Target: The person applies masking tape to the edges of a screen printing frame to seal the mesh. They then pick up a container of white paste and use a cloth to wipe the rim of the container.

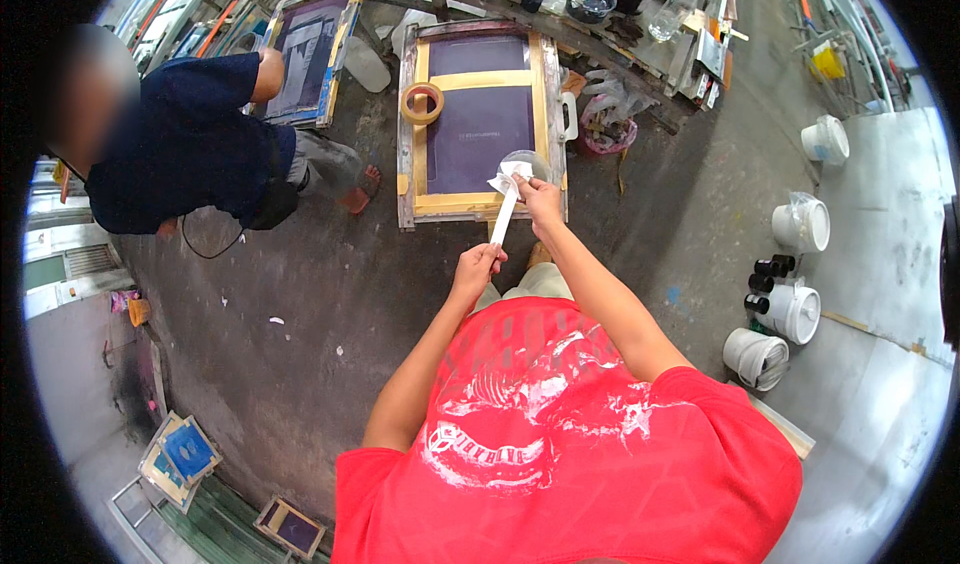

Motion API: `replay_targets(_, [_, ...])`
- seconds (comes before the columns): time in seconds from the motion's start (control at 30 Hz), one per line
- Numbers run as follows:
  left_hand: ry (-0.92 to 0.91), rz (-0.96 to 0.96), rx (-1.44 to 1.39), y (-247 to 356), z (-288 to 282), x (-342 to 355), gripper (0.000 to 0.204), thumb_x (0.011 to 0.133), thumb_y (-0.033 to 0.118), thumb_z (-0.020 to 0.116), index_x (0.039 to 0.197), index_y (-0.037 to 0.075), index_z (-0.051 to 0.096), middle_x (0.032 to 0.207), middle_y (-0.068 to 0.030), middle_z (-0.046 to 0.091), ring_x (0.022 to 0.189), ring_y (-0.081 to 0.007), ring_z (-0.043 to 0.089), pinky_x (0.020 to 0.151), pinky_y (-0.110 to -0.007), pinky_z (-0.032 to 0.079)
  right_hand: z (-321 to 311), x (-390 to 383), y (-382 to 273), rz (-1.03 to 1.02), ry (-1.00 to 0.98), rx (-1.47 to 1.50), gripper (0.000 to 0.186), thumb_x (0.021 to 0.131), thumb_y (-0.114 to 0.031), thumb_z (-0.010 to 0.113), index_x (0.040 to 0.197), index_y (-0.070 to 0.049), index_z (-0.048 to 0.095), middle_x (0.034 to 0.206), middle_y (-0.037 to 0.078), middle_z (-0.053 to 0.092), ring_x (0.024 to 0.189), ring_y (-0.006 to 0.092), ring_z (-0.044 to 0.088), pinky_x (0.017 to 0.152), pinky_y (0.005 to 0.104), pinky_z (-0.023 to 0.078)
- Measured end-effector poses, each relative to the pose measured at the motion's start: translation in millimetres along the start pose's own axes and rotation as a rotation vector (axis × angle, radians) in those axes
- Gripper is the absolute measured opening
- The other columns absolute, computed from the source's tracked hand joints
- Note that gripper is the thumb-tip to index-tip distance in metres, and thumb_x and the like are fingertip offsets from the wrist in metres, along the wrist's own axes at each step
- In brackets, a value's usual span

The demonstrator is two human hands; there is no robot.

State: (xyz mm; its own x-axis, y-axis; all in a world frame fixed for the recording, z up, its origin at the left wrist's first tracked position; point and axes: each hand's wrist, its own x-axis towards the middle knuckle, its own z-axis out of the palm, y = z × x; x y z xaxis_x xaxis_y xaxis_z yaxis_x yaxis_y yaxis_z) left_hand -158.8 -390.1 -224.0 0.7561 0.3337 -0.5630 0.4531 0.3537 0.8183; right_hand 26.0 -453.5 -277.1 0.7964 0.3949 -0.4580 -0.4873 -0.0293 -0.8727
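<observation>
My left hand (478, 268) is closed round the lower end of a flat white stick-like strip (506, 220). At its upper end, my right hand (540, 206) pinches a crumpled white cloth or paper (510, 175). A round translucent piece (534, 163) shows just behind; whether it joins the strip I cannot tell. Both hands are over the near end of a wooden-framed printing screen (480, 139) with purple mesh and yellow tape borders. On the frame's left side lies a roll of tan tape (422, 104).
A person in dark clothes (190, 144) bends at the left beside another screen (306, 54). Beyond stands a cluttered bench with a black bowl (590, 2) and a clear bottle (672, 14). White buckets (800, 226) line the right wall. Small frames (182, 454) lean at lower left.
</observation>
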Motion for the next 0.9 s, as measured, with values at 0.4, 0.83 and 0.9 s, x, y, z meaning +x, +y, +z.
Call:
replay_targets(0.4, [0.127,0.230,0.210,-22,-13,2,0.035,0.101,0.027,0.046,0.082,0.001,0.059,0.070,-0.0014,0.057,0.063,-0.0092,0.053,0.060,-0.026,0.045,-31,14,-59,-0.514,-0.009,-0.677,0.023,0.085,-0.021,0.069,0.086,0.002,0.069,0.061,0.012,0.058,0.057,0.0093,0.051,0.056,0.0301,0.042])
replay_targets(0.83, [0.132,-0.045,0.756,67,-26,165,0.056,0.090,0.052,0.054,0.079,-0.002,0.068,0.066,-0.0146,0.067,0.072,-0.0276,0.069,0.074,-0.040,0.052,-50,-15,-98,-1.008,-0.151,-0.715,0.017,0.081,0.001,0.068,0.097,-0.003,0.071,0.096,0.012,0.069,0.087,0.0257,0.067,0.076,0.0334,0.052])
replay_targets(0.9, [0.157,-0.143,0.868,78,-28,166,0.069,0.087,0.062,0.053,0.105,-0.004,0.062,0.082,-0.0211,0.070,0.089,-0.0363,0.068,0.085,-0.046,0.050,-43,-27,-105,-0.991,-0.138,-0.681,0.019,0.081,0.001,0.068,0.098,-0.003,0.071,0.098,0.011,0.070,0.090,0.0259,0.068,0.078,0.0335,0.052])
